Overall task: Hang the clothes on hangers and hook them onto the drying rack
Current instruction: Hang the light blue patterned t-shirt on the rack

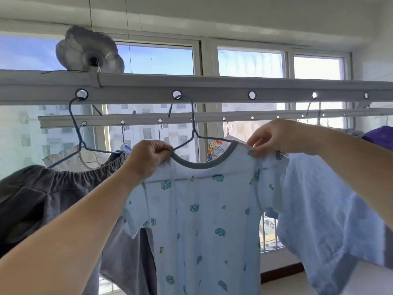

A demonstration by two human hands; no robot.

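A small light-blue patterned shirt (204, 209) with a grey collar hangs on a blue wire hanger (192, 120). The hanger's hook sits in a hole of the near rack bar (212, 90). My left hand (148, 158) pinches the shirt's left shoulder at the collar. At the other shoulder, my right hand (274, 138) pinches the fabric. Both arms reach up from below.
Dark grey trousers (42, 192) hang on another blue hanger (77, 128) to the left. To the right hangs a plain light-blue garment (323, 213), with a purple one (380, 136) beyond. A second rack bar (148, 120) behind carries more clothes. Windows lie beyond the rack.
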